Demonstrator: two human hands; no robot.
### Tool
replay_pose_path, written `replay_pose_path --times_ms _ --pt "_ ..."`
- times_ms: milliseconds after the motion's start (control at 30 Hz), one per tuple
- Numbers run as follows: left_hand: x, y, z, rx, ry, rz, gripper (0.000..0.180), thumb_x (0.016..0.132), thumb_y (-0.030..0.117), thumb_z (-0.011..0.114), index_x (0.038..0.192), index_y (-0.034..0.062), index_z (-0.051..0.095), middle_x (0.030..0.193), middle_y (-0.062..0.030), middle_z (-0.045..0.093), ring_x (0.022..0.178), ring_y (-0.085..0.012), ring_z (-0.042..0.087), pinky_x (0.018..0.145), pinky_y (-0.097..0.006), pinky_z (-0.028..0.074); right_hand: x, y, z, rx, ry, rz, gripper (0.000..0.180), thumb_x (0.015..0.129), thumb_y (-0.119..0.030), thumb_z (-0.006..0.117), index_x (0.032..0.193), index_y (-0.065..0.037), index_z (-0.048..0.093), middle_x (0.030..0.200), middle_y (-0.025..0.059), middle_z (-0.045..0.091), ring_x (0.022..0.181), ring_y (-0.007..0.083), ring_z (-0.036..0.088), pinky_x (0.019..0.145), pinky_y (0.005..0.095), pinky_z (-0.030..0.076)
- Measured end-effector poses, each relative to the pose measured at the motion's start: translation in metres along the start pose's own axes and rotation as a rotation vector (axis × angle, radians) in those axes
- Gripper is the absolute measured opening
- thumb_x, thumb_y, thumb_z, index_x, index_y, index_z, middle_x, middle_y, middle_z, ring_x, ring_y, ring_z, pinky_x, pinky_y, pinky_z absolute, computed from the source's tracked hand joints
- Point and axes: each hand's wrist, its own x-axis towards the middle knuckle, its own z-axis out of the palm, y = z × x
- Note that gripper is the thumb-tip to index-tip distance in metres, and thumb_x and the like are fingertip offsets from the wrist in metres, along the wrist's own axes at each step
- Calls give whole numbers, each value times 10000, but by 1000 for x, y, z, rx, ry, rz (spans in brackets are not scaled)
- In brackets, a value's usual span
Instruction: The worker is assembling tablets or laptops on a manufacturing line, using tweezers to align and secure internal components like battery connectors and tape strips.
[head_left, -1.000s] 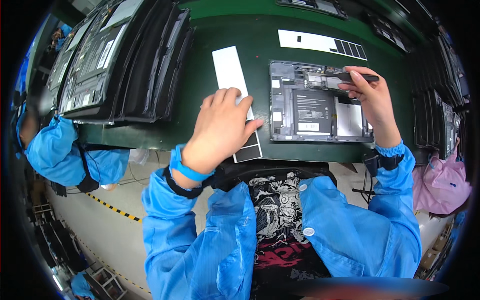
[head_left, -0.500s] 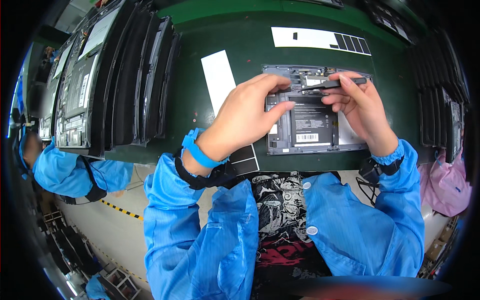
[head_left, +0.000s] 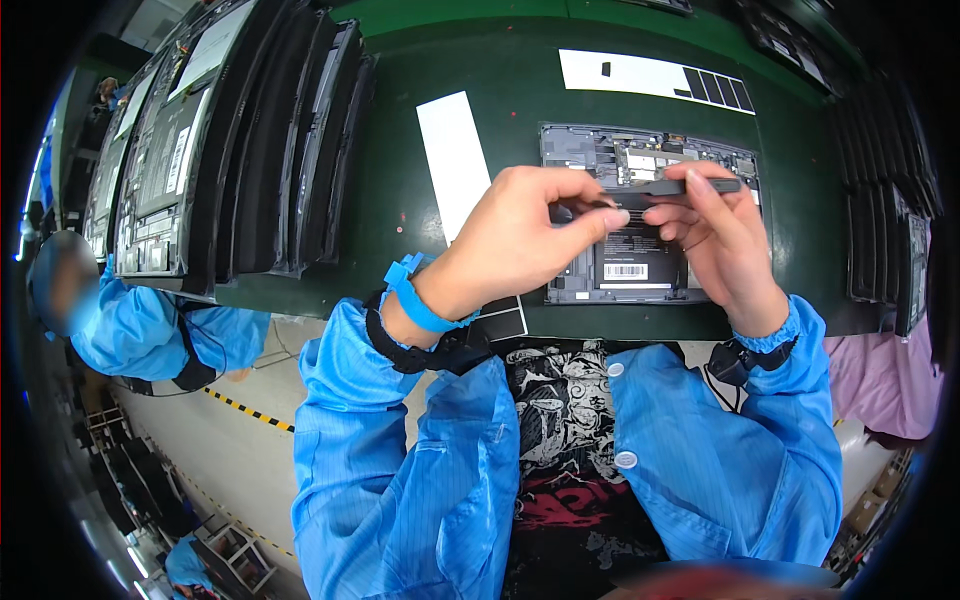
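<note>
My right hand point(head_left: 728, 228) is closed on a pair of dark tweezers point(head_left: 655, 188), gripped between thumb and forefinger, the other fingers curled beneath. The long axis of the tweezers runs almost level, left to right; the blunt end lies at my right thumb and forefinger, and the tip points left, dipping very slightly, to the fingertips of my left hand point(head_left: 520, 230).

My left hand is narrow: thumb and forefinger are drawn close together at the tweezers' tip. I cannot tell whether a small piece is pinched there, as the spot is dark and partly covered.

Below both hands lies an opened device point(head_left: 572, 155), flat on the desk point(head_left: 385, 185), its long axis running left to right. My fingers hide part of its middle. The casing is thin, grey and roughly rectangular. Just beyond my fingertips a circuit board point(head_left: 650, 160) with pale metallic shields is exposed. Between and below my hands sits a flat black battery point(head_left: 655, 250) bearing a white barcode label point(head_left: 627, 271).

Left of my left hand, a white strip point(head_left: 452, 140) points away from me, far end leaning left; its near end, below my wrist, carries dark cells. Beyond my right hand, a second white strip point(head_left: 625, 75) lies crosswise, with black rectangles at its right end. Upright stacks of dark devices stand well left of my left hand and right of my right hand.
</note>
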Motion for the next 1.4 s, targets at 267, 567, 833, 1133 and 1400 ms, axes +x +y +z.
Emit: replay_pose_path --times_ms 267,567,833,1133,1400 --pt "1 0 5 128 -200 45 171 812 143 655 838 -24 628 643 -46 581 634 -110 543 600 -260 446 -12 -29 -2 -582 -98 -355 142 875 -54 610 964 52 644 912 123 668 841 166 645 753 274 514" --pt "4 6 9 206 -227 19 201 785 167 657 816 -30 632 628 -83 576 586 -137 538 562 -279 437 -16 -24 -3 -685 -93 -330 130 855 -35 619 946 50 657 905 107 680 807 126 622 746 254 498" --pt "4 7 11 225 -226 20 190 782 153 652 811 -34 631 625 -100 582 580 -155 553 561 -288 444 -18 -25 -2 -709 -72 -325 129 856 -29 614 943 57 655 904 110 682 808 125 622 743 253 502" --pt "5 8 10 273 -226 20 183 776 140 652 795 -40 626 626 -128 598 574 -198 588 563 -313 461 -14 -18 -4 -626 -62 -282 126 868 -21 611 955 59 650 907 116 676 796 153 656 698 256 526" --pt "6 4 13 301 -244 62 185 772 144 655 801 -38 638 628 -134 600 575 -216 602 563 -320 469 -16 -12 -3 -566 -64 -288 127 873 -19 611 962 66 644 904 128 667 777 178 675 667 253 543"
